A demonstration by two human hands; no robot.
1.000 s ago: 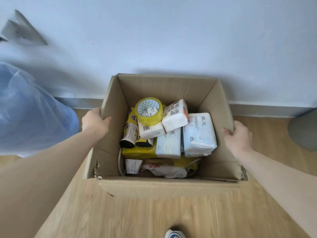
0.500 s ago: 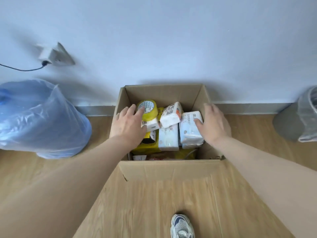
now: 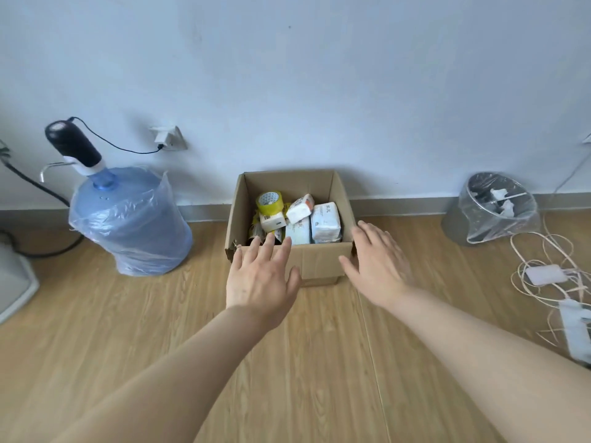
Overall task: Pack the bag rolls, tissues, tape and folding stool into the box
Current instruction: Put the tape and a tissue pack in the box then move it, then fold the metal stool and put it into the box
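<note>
An open cardboard box [image 3: 319, 260] stands on the wooden floor against the wall. Inside it lie a yellow roll of tape [image 3: 270, 203], several white tissue packs [image 3: 325, 222] and a dark bag roll [image 3: 256, 232] on yellow packaging. The folding stool is not visible. My left hand [image 3: 260, 276] hovers in front of the box's near left corner, fingers spread, holding nothing. Held flat and empty in the same way, my right hand [image 3: 375, 265] is by the near right corner. Neither hand touches the box.
A large blue water jug [image 3: 129, 222] with a black pump stands left of the box. A bin lined with clear plastic [image 3: 494, 209] is at the right, with a power strip [image 3: 575, 330] and tangled cables on the floor nearby. A wall socket [image 3: 168, 140] sits above the jug.
Both hands have come away from the box, from gripping its side walls, then over its contents, to open in front of it. The view has pulled back and risen.
</note>
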